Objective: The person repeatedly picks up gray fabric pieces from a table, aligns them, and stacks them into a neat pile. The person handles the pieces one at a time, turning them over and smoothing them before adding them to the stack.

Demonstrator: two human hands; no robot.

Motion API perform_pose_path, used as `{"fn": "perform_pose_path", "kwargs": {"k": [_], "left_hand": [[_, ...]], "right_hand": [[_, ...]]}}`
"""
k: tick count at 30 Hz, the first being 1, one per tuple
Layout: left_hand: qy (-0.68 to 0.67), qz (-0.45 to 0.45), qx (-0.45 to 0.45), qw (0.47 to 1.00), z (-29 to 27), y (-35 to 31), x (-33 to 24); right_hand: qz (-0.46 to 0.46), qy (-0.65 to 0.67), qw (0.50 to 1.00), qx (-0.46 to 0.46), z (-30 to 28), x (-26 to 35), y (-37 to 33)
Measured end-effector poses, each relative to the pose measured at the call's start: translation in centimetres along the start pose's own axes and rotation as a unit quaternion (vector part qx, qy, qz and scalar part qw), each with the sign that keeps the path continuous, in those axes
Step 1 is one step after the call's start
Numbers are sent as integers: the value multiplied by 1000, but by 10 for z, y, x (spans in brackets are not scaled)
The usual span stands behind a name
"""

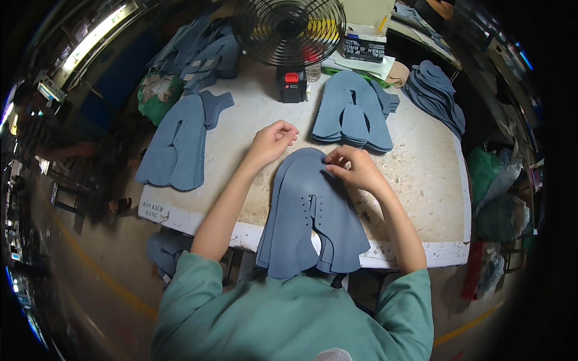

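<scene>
A few blue-grey shoe uppers (293,174), punched with small eyelet holes, lie layered with their rounded toe end on the table and their split heel end over the near edge, against my body. Left of the toe end, my left hand (274,142) is raised with fingers curled together; anything in them is too small to make out. My right hand (356,169) is at the toe's right edge, thumb and fingers bent in a pinch. Whether its fingertips grip the edge or a small thing is hidden.
On the white table (421,198) stand a left stack of uppers (171,144), a back-right stack of uppers (343,114) and a curved pile at the far right (435,96). A black fan (290,30) is at the back. Green bags (159,96) flank the table.
</scene>
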State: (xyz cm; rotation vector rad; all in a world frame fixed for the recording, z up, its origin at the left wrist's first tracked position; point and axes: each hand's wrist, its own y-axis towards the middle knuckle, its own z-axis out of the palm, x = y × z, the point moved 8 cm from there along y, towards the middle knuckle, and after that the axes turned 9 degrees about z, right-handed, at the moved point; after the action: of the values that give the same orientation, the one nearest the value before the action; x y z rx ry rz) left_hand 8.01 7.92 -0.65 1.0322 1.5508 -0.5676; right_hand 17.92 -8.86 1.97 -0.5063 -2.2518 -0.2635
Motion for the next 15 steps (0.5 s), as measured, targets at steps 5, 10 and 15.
{"fn": "perform_pose_path", "kwargs": {"k": [5, 10, 15], "left_hand": [[139, -12, 78, 987, 10, -4, 13], [178, 13, 84, 980, 12, -4, 13], [149, 8, 58, 987, 8, -3, 10]], "right_hand": [[1, 16, 1000, 2, 20, -10, 2], [92, 163, 981, 45, 17, -21, 1], [15, 46, 976, -213, -81, 22, -33]]}}
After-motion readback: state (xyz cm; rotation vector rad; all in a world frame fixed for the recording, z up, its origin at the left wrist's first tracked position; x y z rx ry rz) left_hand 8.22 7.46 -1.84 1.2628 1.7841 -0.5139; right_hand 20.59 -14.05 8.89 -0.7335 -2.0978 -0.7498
